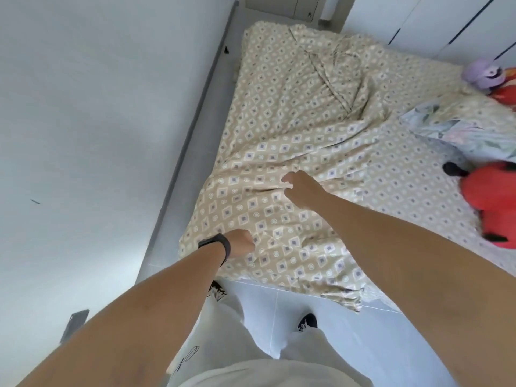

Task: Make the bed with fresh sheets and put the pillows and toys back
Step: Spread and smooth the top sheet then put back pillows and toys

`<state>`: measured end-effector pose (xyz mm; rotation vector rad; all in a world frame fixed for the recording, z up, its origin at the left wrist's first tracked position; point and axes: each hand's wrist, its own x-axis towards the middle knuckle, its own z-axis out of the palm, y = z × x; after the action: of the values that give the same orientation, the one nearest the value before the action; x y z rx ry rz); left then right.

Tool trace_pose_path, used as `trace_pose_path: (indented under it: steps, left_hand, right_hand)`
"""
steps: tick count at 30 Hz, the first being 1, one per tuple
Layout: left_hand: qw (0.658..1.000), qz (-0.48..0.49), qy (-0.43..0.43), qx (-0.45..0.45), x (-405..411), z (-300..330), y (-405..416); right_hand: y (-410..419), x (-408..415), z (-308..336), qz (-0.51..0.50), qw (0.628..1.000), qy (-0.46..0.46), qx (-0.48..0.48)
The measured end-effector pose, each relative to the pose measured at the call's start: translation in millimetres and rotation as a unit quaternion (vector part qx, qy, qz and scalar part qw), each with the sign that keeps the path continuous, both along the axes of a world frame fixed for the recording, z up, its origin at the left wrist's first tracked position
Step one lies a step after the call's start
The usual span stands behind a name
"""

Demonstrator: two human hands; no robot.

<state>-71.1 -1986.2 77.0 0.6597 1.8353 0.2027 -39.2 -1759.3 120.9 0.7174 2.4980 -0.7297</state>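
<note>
A beige sheet [279, 129] with a diamond pattern covers the bed, rumpled in folds along the middle. My left hand [242, 243], with a black band on its wrist, is closed on the sheet near the bed's near left corner. My right hand [300, 191] rests farther in on a fold, fingers curled and pinching the cloth. A red plush toy [487, 196] lies at the right edge of the bed. A purple plush toy [480, 73] sits at the far right, with a crumpled pale floral cloth [463, 132] between them.
A white wall [97, 121] runs along the bed's left side, with a grey ledge [195, 129] between them. White cupboard doors [435, 20] stand beyond the bed. My legs and dark shoes [307, 321] stand on the pale tiled floor [268, 311] at the bed's foot.
</note>
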Motion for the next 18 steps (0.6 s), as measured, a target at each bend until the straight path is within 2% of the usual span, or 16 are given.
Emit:
trace_pose_path:
  steps: [6,8,10,13,18]
  left_hand:
    - [0.997,-0.042,0.051,-0.049,90.1,-3.9,55.9]
    - [0.995,-0.061,0.06,-0.051,144.1,2.0,96.1]
    - [0.994,-0.092,0.037,-0.04,191.5,6.7,127.1]
    - [0.997,-0.081,-0.006,-0.007,252.7,0.7,165.4]
    - [0.995,-0.097,0.014,0.015,307.5,-35.0,217.1]
  right_hand:
    - [77.9,169.1,-6.3,-0.026,0.999,-0.045,-0.009]
    - [113.5,237.4,-7.2,-0.042,0.996,-0.077,-0.017]
    - [137.8,287.5,-12.3,-0.068,0.992,-0.107,-0.029]
    - [163.4,342.8,-26.4,-0.133,0.985,-0.092,-0.054]
    - [177.0,406.9,-95.4,-0.203,0.971,-0.096,-0.083]
